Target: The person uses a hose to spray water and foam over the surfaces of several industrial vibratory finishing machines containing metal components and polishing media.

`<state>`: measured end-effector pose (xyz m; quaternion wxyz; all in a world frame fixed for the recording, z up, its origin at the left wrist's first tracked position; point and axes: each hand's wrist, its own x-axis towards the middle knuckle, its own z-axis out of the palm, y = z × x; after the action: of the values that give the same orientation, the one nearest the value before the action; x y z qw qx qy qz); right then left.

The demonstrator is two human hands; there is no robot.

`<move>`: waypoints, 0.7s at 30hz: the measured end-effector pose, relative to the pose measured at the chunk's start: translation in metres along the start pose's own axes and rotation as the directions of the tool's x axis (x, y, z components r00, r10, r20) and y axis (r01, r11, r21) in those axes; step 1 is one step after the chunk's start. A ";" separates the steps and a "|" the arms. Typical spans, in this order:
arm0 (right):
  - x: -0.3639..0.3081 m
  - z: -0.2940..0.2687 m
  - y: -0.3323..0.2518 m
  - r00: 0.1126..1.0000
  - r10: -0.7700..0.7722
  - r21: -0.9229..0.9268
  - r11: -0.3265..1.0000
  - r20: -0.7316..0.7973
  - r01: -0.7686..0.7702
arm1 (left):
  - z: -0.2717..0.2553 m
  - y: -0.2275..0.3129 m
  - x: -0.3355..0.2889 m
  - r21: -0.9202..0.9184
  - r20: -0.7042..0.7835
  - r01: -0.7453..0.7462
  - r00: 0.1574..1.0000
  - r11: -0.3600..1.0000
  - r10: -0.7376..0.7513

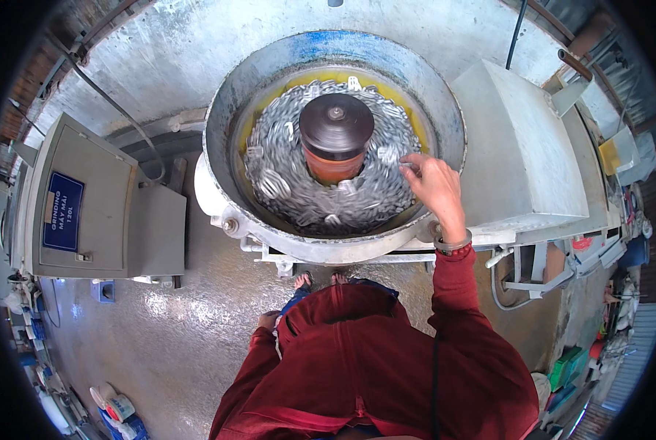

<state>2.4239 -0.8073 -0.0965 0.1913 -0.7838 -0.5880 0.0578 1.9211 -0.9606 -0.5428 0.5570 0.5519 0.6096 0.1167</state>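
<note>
A round grey tub [229, 88] of a grinding machine stands in front of me, full of small shiny metal parts [284, 194] smeared by motion. Some look like slotted, fork-like pieces. From the middle rises a column with a dark round cap [335, 121] and an orange base. Over the tub's right side reaches my right hand [436, 187], fingers loosely bent and thumb apart, just above the parts; I see nothing held in it. My left hand [268, 320] hangs low beside my hip against the blue trousers, its fingers mostly hidden.
A grey control cabinet [86, 198] with a blue sign stands at left. To the right of the tub is a large pale metal housing [522, 147]. The concrete floor [174, 330] looks wet. A blue crate [126, 425] with containers sits at lower left; green bins [565, 367] are at right.
</note>
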 end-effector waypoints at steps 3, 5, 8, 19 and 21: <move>0.000 -0.002 -0.005 1.000 0.000 0.024 1.000 0.008 0.000 | 0.002 0.010 0.014 0.086 -0.057 0.126 0.991 0.988 -0.121; -0.001 -0.004 -0.005 0.999 0.033 0.068 0.997 0.023 -0.034 | 0.000 0.022 0.018 0.064 -0.019 0.085 0.996 0.994 -0.084; 0.002 0.003 -0.003 1.000 -0.017 0.058 0.998 -0.018 0.018 | -0.004 0.023 0.023 -0.327 -0.016 0.385 0.911 0.863 -0.412; 0.002 -0.002 -0.007 1.000 0.025 0.074 0.997 0.015 -0.026 | -0.015 0.033 0.002 -0.309 -0.032 0.505 0.841 0.806 -0.540; 0.003 -0.001 -0.005 0.999 0.030 0.074 0.997 0.015 -0.031 | -0.016 0.037 -0.002 -0.302 -0.044 0.502 0.842 0.811 -0.538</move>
<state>2.4205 -0.8036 -0.0928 0.2156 -0.7845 -0.5747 0.0879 1.9281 -0.9411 -0.5081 0.5995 0.2713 0.7488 0.0793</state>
